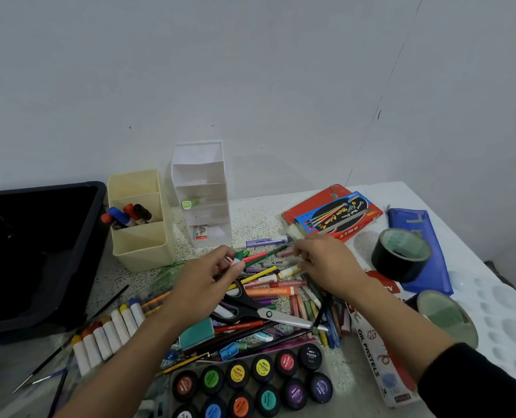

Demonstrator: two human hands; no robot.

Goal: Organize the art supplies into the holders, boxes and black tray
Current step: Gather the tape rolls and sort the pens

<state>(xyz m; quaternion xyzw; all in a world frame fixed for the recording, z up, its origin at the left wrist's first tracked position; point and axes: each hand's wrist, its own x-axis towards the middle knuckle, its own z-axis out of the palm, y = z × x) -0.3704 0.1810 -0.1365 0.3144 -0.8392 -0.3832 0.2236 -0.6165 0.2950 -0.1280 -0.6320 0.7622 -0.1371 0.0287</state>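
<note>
In the head view, we are sorting the loose heap of pens, pencils and pastel sticks [281, 292] that lies in the middle of the speckled white worktop [256, 218]. Our left hand [204, 282] has its fingers curled and pinches a short pink and white stick [235, 262] at the far side of the heap (what kind of stick it is, we cannot read). Our right hand [326, 260] has its fingers bent down among the pale chalky sticks. Whether it already holds one, we cannot tell.

To do this step well, we think it is better to take one kind at a time and to lift it straight up, not drag it. The round pens will probably roll, and the black-handled steel scissors [259, 312] lie across the heap. The pastels look soft and waxy, so a hard squeeze may break or smear them.

The cream plastic holder with three square compartments [142, 248] stands near on the left, smooth-walled, with capped markers [121, 215] in its middle compartment. The white tiered plastic holder [202, 176] is just beside it. The glossy black plastic tray [70, 184] sits at the far left.
</note>
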